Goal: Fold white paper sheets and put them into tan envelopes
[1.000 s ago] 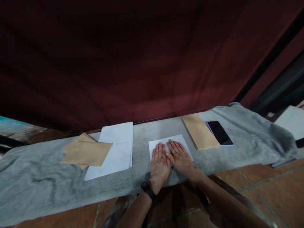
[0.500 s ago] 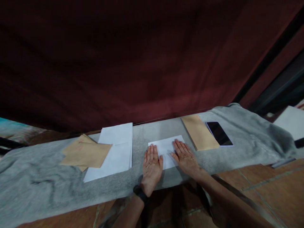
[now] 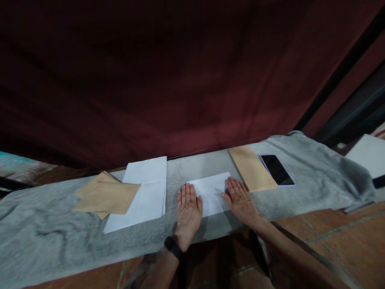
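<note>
A small white sheet of paper, which looks folded, lies flat on the grey cloth between my two hands. My left hand rests palm down with outstretched fingers over its left edge. My right hand lies flat at its right edge, thumb pointing inward over the paper. Neither hand grips anything. A black band circles my left wrist. Close to my right fingertips is a stack of brown envelopes.
A purple-edged phone lies beside the envelope stack. Left of my hands are white paper sheets, partly under loose brown envelopes. Grey cloth covers the narrow bench, and a dark red curtain hangs behind it.
My hands have slid apart, the left one leftward and the right one rightward, to the edges of the white paper. More of its surface shows between them.
</note>
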`<action>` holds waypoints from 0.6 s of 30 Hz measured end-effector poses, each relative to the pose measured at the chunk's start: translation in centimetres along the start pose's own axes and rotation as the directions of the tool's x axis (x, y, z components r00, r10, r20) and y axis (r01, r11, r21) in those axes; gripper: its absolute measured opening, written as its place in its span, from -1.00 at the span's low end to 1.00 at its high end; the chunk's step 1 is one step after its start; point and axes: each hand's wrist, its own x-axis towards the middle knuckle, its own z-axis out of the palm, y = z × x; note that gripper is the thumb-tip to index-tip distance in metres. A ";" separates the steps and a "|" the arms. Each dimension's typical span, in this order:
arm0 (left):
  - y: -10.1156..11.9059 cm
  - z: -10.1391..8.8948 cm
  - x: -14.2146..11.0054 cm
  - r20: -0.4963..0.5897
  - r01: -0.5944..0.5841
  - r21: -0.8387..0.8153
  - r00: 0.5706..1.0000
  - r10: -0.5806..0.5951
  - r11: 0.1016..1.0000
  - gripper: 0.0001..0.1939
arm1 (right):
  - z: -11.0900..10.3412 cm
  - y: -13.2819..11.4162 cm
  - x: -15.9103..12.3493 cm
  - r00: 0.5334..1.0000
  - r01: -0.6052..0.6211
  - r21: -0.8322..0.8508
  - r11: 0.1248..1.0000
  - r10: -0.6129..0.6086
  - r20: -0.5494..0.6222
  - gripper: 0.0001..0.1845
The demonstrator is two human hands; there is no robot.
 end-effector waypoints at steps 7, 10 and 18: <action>3.7 0.6 1.9 0.055 -0.108 -0.110 0.992 0.114 0.988 -0.41 | -0.6 -2.2 2.8 0.993 -0.021 0.099 0.995 0.009 0.122 -0.35; 4.9 0.9 2.5 0.103 -0.129 -0.112 0.985 0.141 0.985 -0.41 | -0.5 -3.2 3.7 0.983 0.012 0.156 0.988 -0.040 0.180 -0.37; 4.4 1.4 2.6 0.069 -0.148 -0.068 0.986 0.152 0.987 -0.43 | 1.4 -3.4 3.6 0.990 0.039 0.158 0.987 -0.060 0.129 -0.43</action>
